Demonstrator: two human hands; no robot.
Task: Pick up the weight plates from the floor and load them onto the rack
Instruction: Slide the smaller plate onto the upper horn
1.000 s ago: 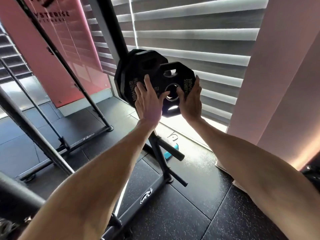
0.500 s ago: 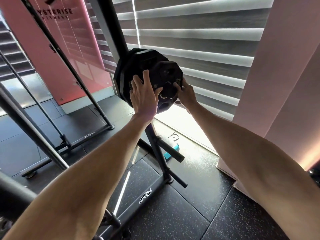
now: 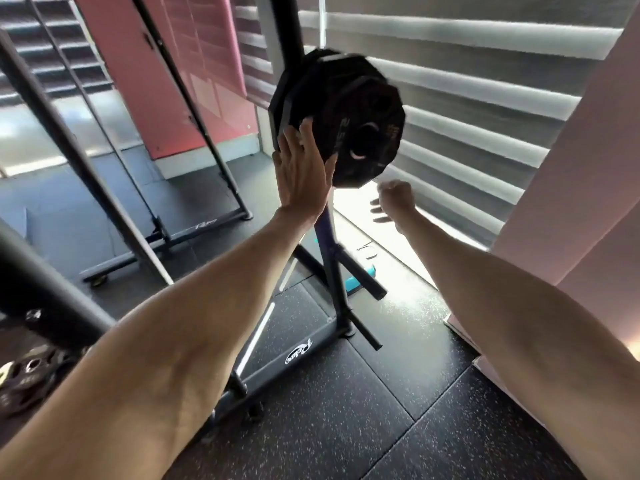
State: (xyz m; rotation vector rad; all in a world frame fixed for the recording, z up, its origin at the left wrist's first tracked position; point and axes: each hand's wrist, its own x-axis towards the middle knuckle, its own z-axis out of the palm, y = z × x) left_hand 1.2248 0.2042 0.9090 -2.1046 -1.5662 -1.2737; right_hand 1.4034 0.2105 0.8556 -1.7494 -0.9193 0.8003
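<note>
plates [image 3: 349, 112] on rack [image 3: 332, 271], left hand [image 3: 301, 174] touching

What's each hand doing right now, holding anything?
Left hand: open, palm flat against the weight plates on the rack peg, gripping nothing.
Right hand: loosely curled, empty, clear of the plates.

You're standing in a gym. At 12 o'clock a black plate rack [image 3: 332, 271] rises from speckled rubber floor tiles [image 3: 346, 410], with black weight plates [image 3: 343, 116] hung on an upper peg. At 8 o'clock more plates [image 3: 24, 379] lie in a loose heap on the floor. From 9 to 11 o'clock you see the slanted black steel tubes of a wheeled frame [image 3: 166, 237], a pink wall panel [image 3: 180, 64] behind them. Striped blinds [image 3: 467, 81] cover the window at 1 o'clock.
</note>
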